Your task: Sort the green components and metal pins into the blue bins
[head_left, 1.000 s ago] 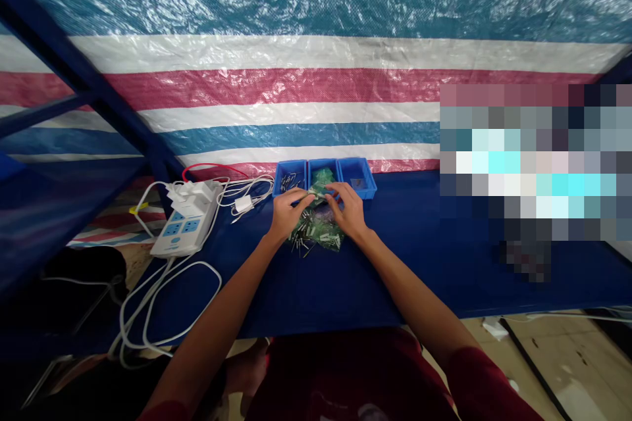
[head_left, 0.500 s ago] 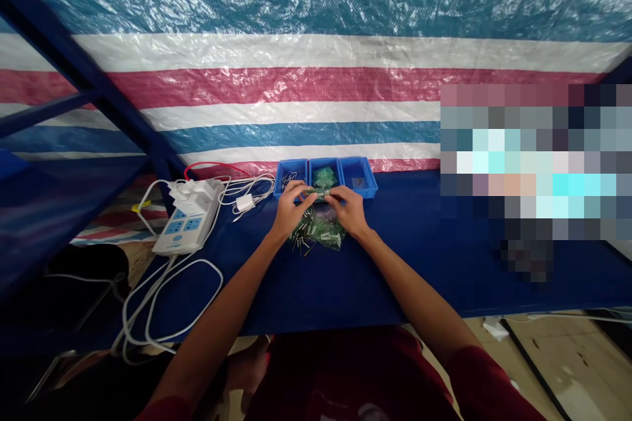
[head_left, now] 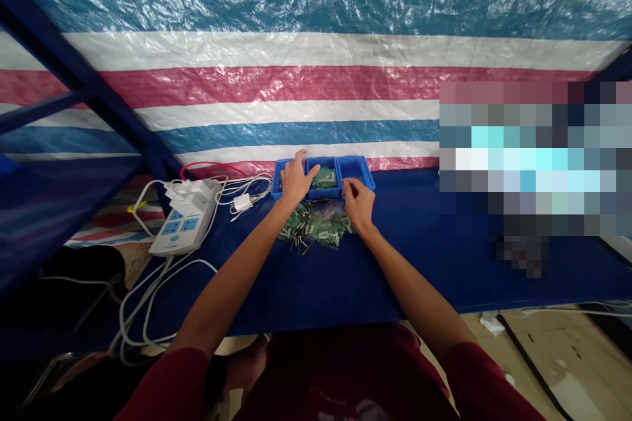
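Observation:
Above the left blue bin (head_left: pixel 277 188), my left hand (head_left: pixel 295 183) reaches in with thumb and index finger spread apart; its other fingers partly hide the bin. My right hand (head_left: pixel 359 205) is closed in a pinch at the front edge of the right blue bin (head_left: pixel 356 160); whatever it may hold is too small to make out. Green plastic packets (head_left: pixel 324 177) lie in the middle blue bin (head_left: pixel 323 195). Before the bins, between my forearms, is a heap of thin metal pins or screws (head_left: pixel 300 237) beside green plastic bags (head_left: pixel 328 230).
A white power strip (head_left: pixel 184 227) with plugged-in adapters stands at the left on the blue table (head_left: pixel 326 296), its white cables (head_left: pixel 145 302) looping to the front edge. A white charger block (head_left: pixel 241 202) lies near the bins. Striped sheeting (head_left: pixel 296 85) hangs behind. The right side is pixelated.
My hands have parted. The small green packet held between them now seems to lie in the middle bin. My left hand moved up over the left bin; my right moved slightly right.

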A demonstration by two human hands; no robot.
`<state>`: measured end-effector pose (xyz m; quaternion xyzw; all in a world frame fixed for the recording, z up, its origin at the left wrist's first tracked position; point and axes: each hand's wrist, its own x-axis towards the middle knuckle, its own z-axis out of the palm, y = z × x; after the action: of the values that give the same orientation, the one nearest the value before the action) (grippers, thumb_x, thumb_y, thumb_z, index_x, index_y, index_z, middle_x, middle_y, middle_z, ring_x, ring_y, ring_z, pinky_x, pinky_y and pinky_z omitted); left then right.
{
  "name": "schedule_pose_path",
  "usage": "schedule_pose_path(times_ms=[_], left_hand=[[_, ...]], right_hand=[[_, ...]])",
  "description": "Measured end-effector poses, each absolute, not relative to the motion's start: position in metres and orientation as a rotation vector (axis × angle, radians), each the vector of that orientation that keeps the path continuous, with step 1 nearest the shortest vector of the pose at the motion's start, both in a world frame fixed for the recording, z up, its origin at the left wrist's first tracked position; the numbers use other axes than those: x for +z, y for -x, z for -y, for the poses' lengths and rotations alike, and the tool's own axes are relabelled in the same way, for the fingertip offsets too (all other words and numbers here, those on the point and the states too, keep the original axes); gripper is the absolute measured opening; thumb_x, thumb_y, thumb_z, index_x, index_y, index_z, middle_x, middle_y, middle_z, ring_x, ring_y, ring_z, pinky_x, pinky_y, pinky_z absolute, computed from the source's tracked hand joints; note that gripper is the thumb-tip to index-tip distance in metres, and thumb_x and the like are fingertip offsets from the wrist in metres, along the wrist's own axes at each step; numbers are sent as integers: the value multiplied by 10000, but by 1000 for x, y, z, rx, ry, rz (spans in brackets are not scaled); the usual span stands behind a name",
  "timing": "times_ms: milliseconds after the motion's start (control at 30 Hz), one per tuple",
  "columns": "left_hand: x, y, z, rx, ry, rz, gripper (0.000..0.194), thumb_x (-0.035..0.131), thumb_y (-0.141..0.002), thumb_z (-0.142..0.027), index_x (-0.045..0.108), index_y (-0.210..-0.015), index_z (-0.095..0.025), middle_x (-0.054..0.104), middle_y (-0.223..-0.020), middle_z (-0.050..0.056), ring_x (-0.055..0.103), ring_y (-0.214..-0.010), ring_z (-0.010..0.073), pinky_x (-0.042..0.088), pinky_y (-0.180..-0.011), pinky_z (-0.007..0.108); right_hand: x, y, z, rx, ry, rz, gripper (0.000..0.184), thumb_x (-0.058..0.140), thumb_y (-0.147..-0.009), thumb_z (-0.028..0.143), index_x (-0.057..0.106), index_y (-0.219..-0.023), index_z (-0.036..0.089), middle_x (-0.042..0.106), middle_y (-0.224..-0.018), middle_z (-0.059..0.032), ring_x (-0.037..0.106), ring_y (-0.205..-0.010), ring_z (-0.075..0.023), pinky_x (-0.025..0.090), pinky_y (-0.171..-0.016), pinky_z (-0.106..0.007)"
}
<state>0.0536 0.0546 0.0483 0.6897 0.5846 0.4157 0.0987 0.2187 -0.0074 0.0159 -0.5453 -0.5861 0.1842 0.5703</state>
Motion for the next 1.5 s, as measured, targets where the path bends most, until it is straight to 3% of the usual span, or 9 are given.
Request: schedule_pose_path(times_ms=[133,300,367,500,700,800,967,1233,1500], left_hand=[[44,-46,-41,1089,-2321,-1764,259,500,-919,-306,616,-1138,-228,627,-1218,104,531,-1164,301,402,-952,451],[37,-39,-28,687,-2724,-1302,368,345,-988,-310,598,-1244,-237,604,-1315,56,479,-1271,231,343,-1027,409],[34,-42,-33,586,-2810,-1272,397,329,-993,-326,579,-1286,-229,573,-1358,62,443,-1314,239,309,-1055,424],[29,-49,-45,460,-2831,-1377,404,332,-986,-337,644,-1216,-222,667,-1221,70,499,-1264,259,247,-1103,478],[24,-50,-41,550,-2786,-1426,382,346,-982,-351,683,-1123,-239,662,-1222,51,406,-1344,267,167,-1151,535],[25,-44,-27,811,-2735,-1472,344,382,-972,-338,674,-1116,-226,628,-1266,69,445,-1308,254,210,-1149,498],[28,-31,-1,1135,-2557,-1469,284,423,-959,-305,687,-996,-207,689,-1080,71,606,-1072,219,419,-970,390],[17,-23,6,1294,-2413,-1414,261,454,-949,-301,690,-928,-192,716,-970,61,654,-958,206,460,-894,358],[21,-28,10,1217,-2082,-1252,406,562,-881,-428,615,-1212,-200,686,-1157,85,638,-1053,226,495,-917,361]], right_hand=[[24,-228,6,389,1606,1593,212,513,-835,251,712,-795,188,684,-708,-34,619,-679,-179,444,-671,-262],[29,-229,6,352,1885,1767,208,524,-817,192,729,-849,213,725,-833,-64,657,-810,-211,447,-703,-266],[29,-228,6,343,1916,1790,225,515,-827,195,733,-877,216,729,-855,-70,661,-835,-219,454,-716,-273],[28,-228,6,356,1909,1873,238,518,-826,192,740,-909,218,731,-872,-71,660,-869,-225,463,-731,-278],[25,-225,5,396,1891,2036,247,580,-848,311,722,-1024,213,727,-960,-82,641,-966,-254,475,-778,-307],[22,-222,4,396,1871,2113,320,573,-869,380,689,-1112,207,720,-1003,-90,635,-984,-259,475,-787,-315],[15,-213,4,349,1899,2163,307,509,-914,393,696,-1068,204,711,-1002,-111,636,-963,-250,463,-759,-301],[11,-208,6,302,1759,2062,193,510,-902,257,689,-958,212,707,-837,-62,638,-821,-207,403,-672,-253],[23,-214,18,441,1242,1686,266,457,-925,390,619,-888,184,564,-636,12,514,-587,-132,402,-635,-242]])
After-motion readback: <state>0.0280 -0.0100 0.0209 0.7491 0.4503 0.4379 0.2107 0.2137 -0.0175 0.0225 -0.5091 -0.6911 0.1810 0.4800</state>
